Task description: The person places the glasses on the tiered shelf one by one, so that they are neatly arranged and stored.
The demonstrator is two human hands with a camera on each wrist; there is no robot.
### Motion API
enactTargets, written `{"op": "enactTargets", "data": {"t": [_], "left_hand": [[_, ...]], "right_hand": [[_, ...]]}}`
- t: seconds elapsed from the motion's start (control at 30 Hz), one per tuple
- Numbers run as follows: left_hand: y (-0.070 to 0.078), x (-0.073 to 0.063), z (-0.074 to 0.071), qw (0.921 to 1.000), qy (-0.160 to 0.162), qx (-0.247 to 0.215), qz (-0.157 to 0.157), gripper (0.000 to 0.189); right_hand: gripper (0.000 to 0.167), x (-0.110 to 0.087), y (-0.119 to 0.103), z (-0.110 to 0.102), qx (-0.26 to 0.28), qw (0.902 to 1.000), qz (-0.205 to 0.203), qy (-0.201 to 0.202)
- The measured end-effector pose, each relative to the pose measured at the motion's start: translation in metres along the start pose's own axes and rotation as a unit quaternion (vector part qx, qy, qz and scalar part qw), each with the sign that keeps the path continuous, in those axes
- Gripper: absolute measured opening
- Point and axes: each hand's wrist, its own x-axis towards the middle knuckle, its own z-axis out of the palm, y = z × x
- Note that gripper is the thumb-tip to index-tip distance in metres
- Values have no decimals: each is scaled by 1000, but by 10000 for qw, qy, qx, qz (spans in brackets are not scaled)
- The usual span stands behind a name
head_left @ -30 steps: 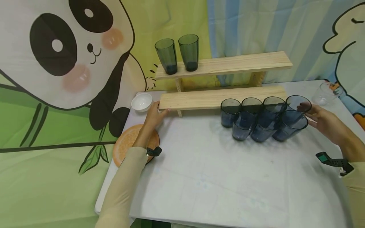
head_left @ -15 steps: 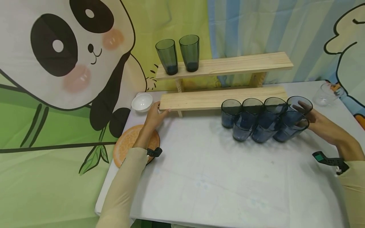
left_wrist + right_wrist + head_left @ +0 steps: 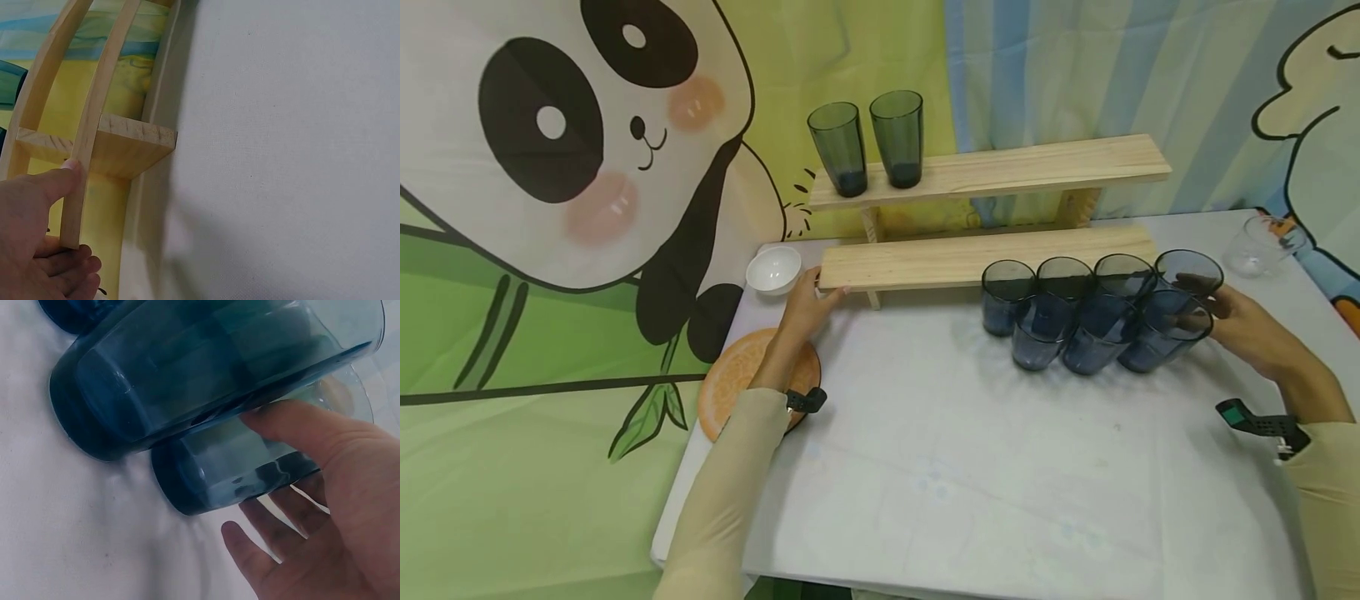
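Observation:
My left hand (image 3: 808, 308) grips the left end of a two-tier wooden shelf (image 3: 910, 264), the thumb on top of the lower board and fingers beneath, as the left wrist view shows. On the right, my right hand (image 3: 1251, 329) is curled round the rearmost right blue glass (image 3: 187, 481). Its thumb (image 3: 287, 422) lies between that glass and the front right blue glass (image 3: 131, 394); the other fingers are on the far side, partly hidden. Several blue glasses stand upright in two close rows before the shelf, including the leftmost glass (image 3: 1006, 300).
Two green glasses, a left one (image 3: 841, 150) and a right one (image 3: 898, 142), stand on the upper board. A white bowl (image 3: 772, 269) and an orange-patterned round plate (image 3: 722, 392) lie at the left. At the right back stands a clear glass vessel (image 3: 1251, 250) on the white table (image 3: 970, 483).
My right hand has moved left, its fingers and thumb closing round the rear right glass. The left hand stays on the shelf, and the glasses look unmoved.

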Motion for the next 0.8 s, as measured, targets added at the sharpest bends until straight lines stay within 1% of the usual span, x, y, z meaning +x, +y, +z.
{"op": "enactTargets", "data": {"t": [0.07, 0.23, 0.3, 0.4, 0.5, 0.63, 0.8], "left_hand": [[0, 0, 0, 10000, -1, -8, -23, 82], [2, -1, 0, 10000, -35, -60, -49, 82], [3, -1, 0, 10000, -49, -50, -64, 83], [3, -1, 0, 10000, -50, -47, -68, 83], [3, -1, -2, 10000, -54, -49, -68, 83], [2, -2, -3, 9999, -46, -44, -92, 82], [3, -2, -4, 9999, -73, -105, -74, 81]], "right_hand": [[78, 0, 2, 1, 160, 9999, -38, -3], [66, -1, 6, 4, 261, 9994, -88, 205], [67, -1, 7, 5, 217, 9992, -54, 333], [75, -2, 8, 6, 178, 9989, -31, 432], [80, -1, 7, 8, 106, 9987, 80, 500], [82, -2, 6, 11, 25, 9978, 134, 653], [80, -5, 7, 14, -146, 9951, 24, 977]]}}
